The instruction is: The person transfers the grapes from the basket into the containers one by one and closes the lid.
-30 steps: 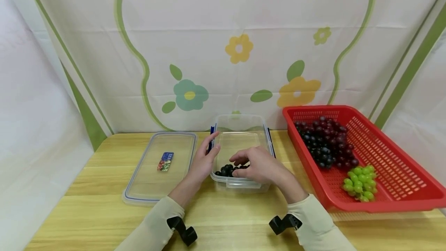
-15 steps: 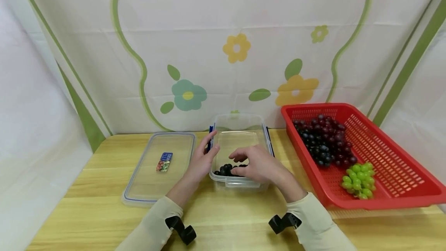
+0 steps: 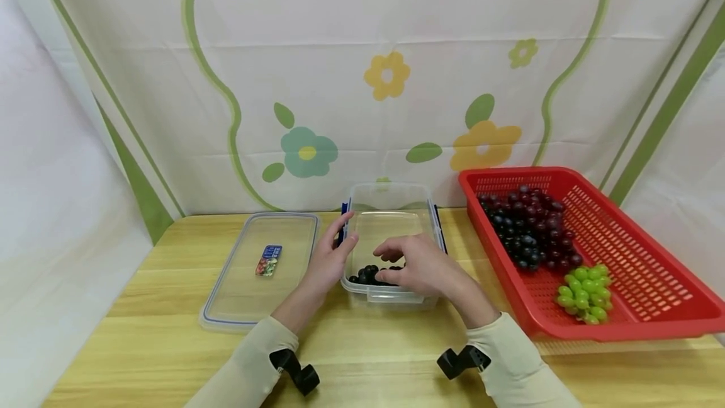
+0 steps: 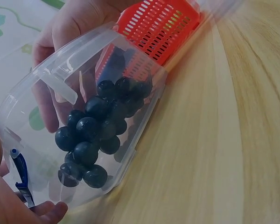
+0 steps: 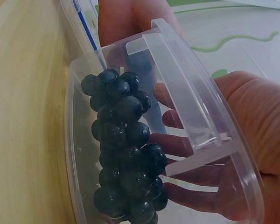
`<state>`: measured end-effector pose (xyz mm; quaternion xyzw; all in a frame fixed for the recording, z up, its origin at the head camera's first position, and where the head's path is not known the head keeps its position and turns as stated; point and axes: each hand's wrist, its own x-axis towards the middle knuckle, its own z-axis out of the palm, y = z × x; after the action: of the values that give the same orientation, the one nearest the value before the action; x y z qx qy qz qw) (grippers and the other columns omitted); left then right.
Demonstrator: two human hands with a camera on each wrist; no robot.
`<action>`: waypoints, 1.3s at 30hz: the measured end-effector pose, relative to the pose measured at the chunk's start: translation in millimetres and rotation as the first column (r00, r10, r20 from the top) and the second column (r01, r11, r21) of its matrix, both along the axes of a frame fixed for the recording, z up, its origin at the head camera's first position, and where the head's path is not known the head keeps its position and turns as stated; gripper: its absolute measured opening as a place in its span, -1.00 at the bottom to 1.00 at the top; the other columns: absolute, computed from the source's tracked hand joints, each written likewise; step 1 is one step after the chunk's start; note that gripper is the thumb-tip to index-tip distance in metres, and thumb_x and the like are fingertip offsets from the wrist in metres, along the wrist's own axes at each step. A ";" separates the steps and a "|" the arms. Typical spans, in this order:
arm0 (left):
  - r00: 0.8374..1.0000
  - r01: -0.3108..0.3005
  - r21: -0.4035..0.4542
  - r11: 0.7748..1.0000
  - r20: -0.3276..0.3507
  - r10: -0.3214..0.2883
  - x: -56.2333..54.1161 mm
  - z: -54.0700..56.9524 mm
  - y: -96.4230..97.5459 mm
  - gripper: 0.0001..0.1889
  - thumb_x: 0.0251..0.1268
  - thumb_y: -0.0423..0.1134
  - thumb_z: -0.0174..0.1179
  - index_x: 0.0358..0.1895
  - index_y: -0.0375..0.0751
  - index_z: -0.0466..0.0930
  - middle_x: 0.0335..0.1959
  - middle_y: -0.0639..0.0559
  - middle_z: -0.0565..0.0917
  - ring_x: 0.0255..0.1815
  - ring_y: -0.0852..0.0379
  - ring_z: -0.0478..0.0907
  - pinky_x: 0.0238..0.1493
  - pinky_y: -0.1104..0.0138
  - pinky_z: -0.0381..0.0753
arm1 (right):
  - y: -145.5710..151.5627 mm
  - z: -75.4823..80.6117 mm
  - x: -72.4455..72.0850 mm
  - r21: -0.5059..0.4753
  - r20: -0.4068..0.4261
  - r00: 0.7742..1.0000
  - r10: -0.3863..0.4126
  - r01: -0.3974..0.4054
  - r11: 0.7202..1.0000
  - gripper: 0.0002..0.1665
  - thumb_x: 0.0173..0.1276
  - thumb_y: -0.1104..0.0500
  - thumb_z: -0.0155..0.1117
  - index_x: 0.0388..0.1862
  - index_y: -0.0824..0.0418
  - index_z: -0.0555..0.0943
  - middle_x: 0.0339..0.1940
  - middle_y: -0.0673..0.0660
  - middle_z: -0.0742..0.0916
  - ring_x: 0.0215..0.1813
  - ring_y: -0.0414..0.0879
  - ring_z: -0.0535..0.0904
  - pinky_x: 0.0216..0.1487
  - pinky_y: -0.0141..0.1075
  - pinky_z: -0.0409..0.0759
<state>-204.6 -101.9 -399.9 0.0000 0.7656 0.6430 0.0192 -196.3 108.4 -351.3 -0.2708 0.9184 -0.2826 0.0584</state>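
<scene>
A clear plastic food container [image 3: 370,301] with blue side latches stands lidless at the middle of the table. In its near end lies a bunch of dark grapes [image 3: 367,276], seen through the wall in both wrist views. My left hand [image 3: 324,266] rests along the container's left side, fingers extended, fingertips beside a blue latch [image 4: 21,170] in the left wrist view. My right hand [image 3: 425,266] reaches over the near right rim into the container. Its loosely bent, spread fingers [image 5: 191,144] point at the grapes, with the tips right beside them and not closed round any.
Left of the container, the transparent lid [image 3: 238,294] with a blue seal lies flat, bearing a small label [image 3: 269,260]. A red perforated basket [image 3: 640,330] on the right holds dark and reddish grapes [image 3: 527,225] and a green bunch [image 3: 586,293]. A patterned cloth [image 3: 340,99] hangs behind.
</scene>
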 end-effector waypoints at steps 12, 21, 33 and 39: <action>1.000 0.005 0.002 1.000 -0.006 -0.005 -1.3 -2.1 -0.2 -0.49 0.69 -0.01 0.07 0.58 0.43 0.31 0.76 0.01 0.12 0.69 -0.29 0.21 0.63 -0.36 0.17 | 0.0 -0.7 0.3 -0.036 -0.041 0.999 -0.032 0.031 0.999 -0.58 0.41 0.00 0.51 0.18 0.10 0.76 0.13 0.10 0.84 0.17 0.02 0.74 0.27 0.05 0.71; 1.000 0.007 -0.006 1.000 -0.013 -0.008 -0.3 -0.3 -0.5 -0.48 0.68 -0.01 0.08 0.59 0.42 0.30 0.77 0.01 0.09 0.67 -0.31 0.23 0.60 -0.38 0.21 | 2.0 11.2 5.4 -0.172 -0.146 0.981 -0.126 0.100 0.980 -0.59 0.42 0.03 0.50 0.18 0.13 0.75 0.12 0.10 0.83 0.17 0.05 0.75 0.25 0.05 0.73; 1.000 0.009 0.012 1.000 -0.017 -0.009 -0.1 2.2 1.6 -0.48 0.69 -0.05 0.08 0.59 0.41 0.31 0.77 0.03 0.09 0.66 -0.26 0.24 0.61 -0.31 0.26 | 45.8 60.6 26.0 -0.323 -0.158 0.958 -0.241 0.181 0.929 -0.52 0.44 0.01 0.50 0.28 0.08 0.70 0.23 0.10 0.79 0.26 0.09 0.72 0.34 0.09 0.68; 1.000 0.005 0.013 1.000 -0.003 -0.005 0.6 0.4 0.0 -0.48 0.69 -0.03 0.07 0.58 0.45 0.30 0.78 0.04 0.06 0.71 -0.28 0.16 0.62 -0.33 0.21 | 83.6 68.5 29.7 -0.294 -0.157 0.932 -0.328 0.273 0.916 -0.51 0.48 -0.10 0.44 0.32 -0.04 0.67 0.24 0.04 0.79 0.20 0.03 0.73 0.19 -0.25 0.71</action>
<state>-204.0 -101.9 -399.4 0.0030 0.7614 0.6480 0.0194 -166.6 192.0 -282.7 -0.1587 0.9035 -0.3804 -0.1171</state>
